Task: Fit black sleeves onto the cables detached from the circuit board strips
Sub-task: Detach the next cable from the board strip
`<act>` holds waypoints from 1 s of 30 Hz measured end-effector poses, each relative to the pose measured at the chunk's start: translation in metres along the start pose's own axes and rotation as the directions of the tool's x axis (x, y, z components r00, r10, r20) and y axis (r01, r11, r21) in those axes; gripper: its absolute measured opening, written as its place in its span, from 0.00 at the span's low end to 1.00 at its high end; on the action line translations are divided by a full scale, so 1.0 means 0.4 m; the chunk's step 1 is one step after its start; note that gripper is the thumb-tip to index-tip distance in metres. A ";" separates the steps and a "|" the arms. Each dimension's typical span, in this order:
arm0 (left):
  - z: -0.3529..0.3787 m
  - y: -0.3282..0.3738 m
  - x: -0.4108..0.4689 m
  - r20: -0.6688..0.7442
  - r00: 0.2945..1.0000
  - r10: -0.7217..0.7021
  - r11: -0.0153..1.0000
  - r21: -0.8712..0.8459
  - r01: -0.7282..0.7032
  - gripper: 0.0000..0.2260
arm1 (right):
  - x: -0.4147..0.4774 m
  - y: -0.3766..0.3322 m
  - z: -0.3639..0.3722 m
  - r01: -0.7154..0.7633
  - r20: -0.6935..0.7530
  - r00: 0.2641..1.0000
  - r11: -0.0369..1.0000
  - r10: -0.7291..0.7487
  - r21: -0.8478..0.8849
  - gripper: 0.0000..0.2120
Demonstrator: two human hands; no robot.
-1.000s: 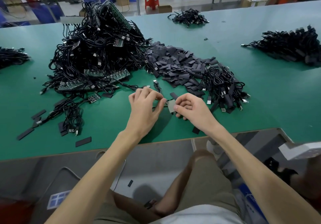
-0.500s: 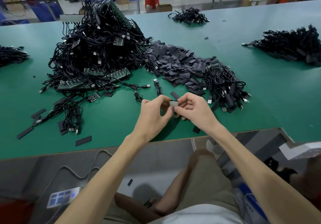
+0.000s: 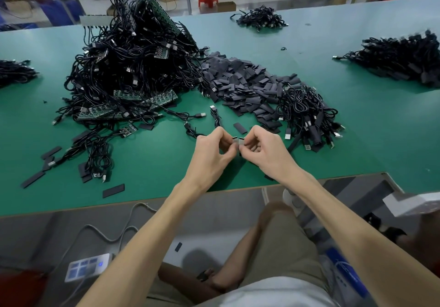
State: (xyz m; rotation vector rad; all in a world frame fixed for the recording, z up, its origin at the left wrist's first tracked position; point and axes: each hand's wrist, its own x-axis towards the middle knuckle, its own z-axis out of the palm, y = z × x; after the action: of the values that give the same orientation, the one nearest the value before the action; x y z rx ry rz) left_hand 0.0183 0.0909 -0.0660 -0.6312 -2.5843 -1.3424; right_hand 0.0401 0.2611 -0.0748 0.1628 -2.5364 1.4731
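My left hand (image 3: 210, 150) and my right hand (image 3: 264, 153) meet above the green table (image 3: 357, 121), fingertips together. Between them they pinch a small metal cable plug (image 3: 238, 140) with a black sleeve at it; which hand has which part I cannot tell. The cable (image 3: 190, 130) trails left from my left hand. A heap of black sleeves (image 3: 240, 85) lies behind the hands. To its left rises a big tangle of black cables with green circuit board strips (image 3: 133, 68).
A cluster of sleeved cables (image 3: 307, 116) lies right of the hands. More cable piles sit at far right (image 3: 402, 59), far back (image 3: 260, 19) and far left (image 3: 14, 72). Loose sleeves (image 3: 113, 190) lie near the table's front edge.
My hands came together from slightly apart and now pinch the plug and sleeve between their fingertips. The trailing cable has been drawn closer to my left hand.
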 end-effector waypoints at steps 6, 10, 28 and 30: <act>0.000 0.002 0.000 -0.132 0.991 -0.037 0.998 0.054 0.044 0.05 | 0.012 0.013 -0.004 -0.062 -0.094 0.992 0.983 0.079 0.174 0.07; -0.026 -0.015 0.007 -0.246 0.960 -0.130 0.990 0.018 0.139 0.04 | 0.020 0.026 -0.010 -0.103 -0.143 0.979 0.959 0.145 0.265 0.05; -0.116 -0.107 0.032 -0.409 0.750 -0.520 0.827 -0.460 0.322 0.03 | 0.025 0.025 -0.026 -0.164 -0.183 0.941 0.856 0.284 0.490 0.07; -0.114 -0.112 0.034 -0.412 0.747 -0.521 0.829 -0.451 0.330 0.02 | 0.025 0.027 -0.029 -0.159 -0.192 0.931 0.817 0.311 0.555 0.07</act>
State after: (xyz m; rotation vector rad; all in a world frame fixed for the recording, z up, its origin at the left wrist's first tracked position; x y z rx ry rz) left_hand -0.0156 0.0352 -0.0681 0.3232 -2.1092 -1.8265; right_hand 0.0295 0.2766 -0.0760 -0.2778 -1.9243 2.1056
